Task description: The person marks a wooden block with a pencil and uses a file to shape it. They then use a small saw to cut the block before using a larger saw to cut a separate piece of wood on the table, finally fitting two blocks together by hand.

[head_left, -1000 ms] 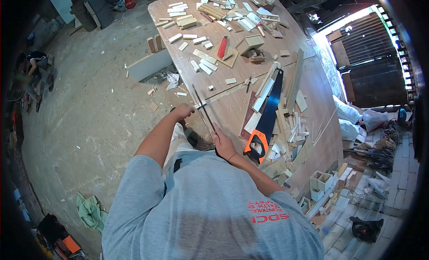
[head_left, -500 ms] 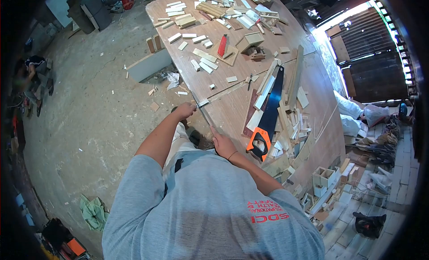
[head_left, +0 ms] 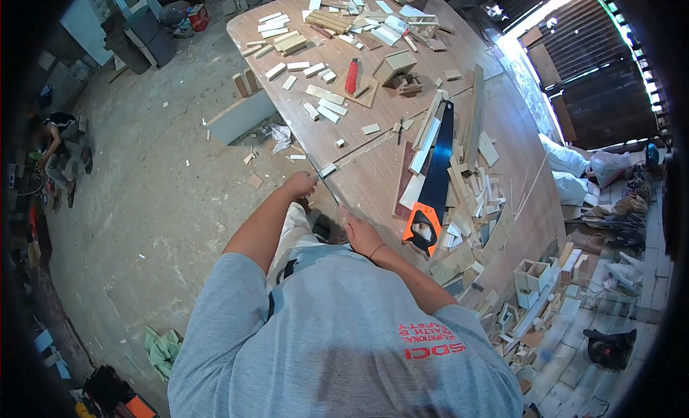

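Note:
My left hand (head_left: 300,184) is closed at the left edge of the wooden table (head_left: 373,156), its fingertips beside a small white wood piece (head_left: 327,171) lying on that edge. A short dark bit shows between those fingers and the piece; I cannot tell what it is. Nearer my body, my right hand (head_left: 362,235) is curled at the same edge, with a bracelet on its wrist; its palm side is hidden. To its right lies a handsaw (head_left: 432,181) with an orange and black handle, resting among wood strips (head_left: 423,152).
Wood offcuts (head_left: 326,105), a red-handled tool (head_left: 352,77) and a small wooden box (head_left: 395,66) lie farther up the table. Scraps (head_left: 474,202) are heaped at the right. A grey-white board (head_left: 240,118) leans beside the table. Another person (head_left: 57,149) crouches at far left.
The camera view has shifted slightly. Both hands stay at the table edge, with the left still by the small white wood piece.

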Action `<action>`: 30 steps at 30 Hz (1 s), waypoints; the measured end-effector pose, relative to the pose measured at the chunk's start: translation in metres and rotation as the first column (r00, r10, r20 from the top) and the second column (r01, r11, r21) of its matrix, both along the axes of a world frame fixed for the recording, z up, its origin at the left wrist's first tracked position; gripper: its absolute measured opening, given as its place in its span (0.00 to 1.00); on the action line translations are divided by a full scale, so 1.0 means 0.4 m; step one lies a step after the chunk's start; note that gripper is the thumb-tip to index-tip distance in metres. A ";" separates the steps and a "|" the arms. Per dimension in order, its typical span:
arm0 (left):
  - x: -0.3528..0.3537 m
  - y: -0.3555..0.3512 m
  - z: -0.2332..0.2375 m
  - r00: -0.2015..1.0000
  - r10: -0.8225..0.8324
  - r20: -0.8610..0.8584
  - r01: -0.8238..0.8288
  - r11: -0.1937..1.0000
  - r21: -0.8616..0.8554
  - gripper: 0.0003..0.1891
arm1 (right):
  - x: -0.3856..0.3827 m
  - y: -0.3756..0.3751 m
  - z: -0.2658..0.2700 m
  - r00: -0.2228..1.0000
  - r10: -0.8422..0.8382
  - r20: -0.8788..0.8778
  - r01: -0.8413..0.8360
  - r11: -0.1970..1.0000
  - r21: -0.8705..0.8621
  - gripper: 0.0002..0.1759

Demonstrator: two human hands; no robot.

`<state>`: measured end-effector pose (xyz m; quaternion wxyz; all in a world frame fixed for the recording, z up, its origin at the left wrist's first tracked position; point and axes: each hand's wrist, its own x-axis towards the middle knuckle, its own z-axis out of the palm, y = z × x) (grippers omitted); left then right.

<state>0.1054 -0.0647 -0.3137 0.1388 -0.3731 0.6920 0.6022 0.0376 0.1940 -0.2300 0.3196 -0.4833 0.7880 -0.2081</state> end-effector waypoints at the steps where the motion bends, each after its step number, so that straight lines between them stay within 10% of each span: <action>1: -0.002 -0.001 0.008 0.999 -0.013 0.041 0.013 1.000 0.005 0.22 | 0.000 0.002 -0.006 1.000 0.011 -0.016 -0.011 1.000 -0.005 0.35; 21: 0.009 -0.026 -0.037 0.982 -0.177 -0.063 0.155 0.952 -0.263 0.22 | 0.011 0.000 -0.001 0.999 0.004 0.032 -0.005 0.999 0.049 0.33; 23: 0.007 -0.018 -0.028 1.000 -0.004 0.030 -0.001 0.988 0.153 0.21 | 0.016 0.003 0.009 0.999 -0.008 0.037 0.006 0.999 0.043 0.33; 30: 0.029 -0.025 -0.040 0.990 -0.087 -0.115 0.096 0.992 0.080 0.21 | 0.015 -0.005 0.023 0.977 -0.214 -0.008 0.208 0.958 -0.197 0.32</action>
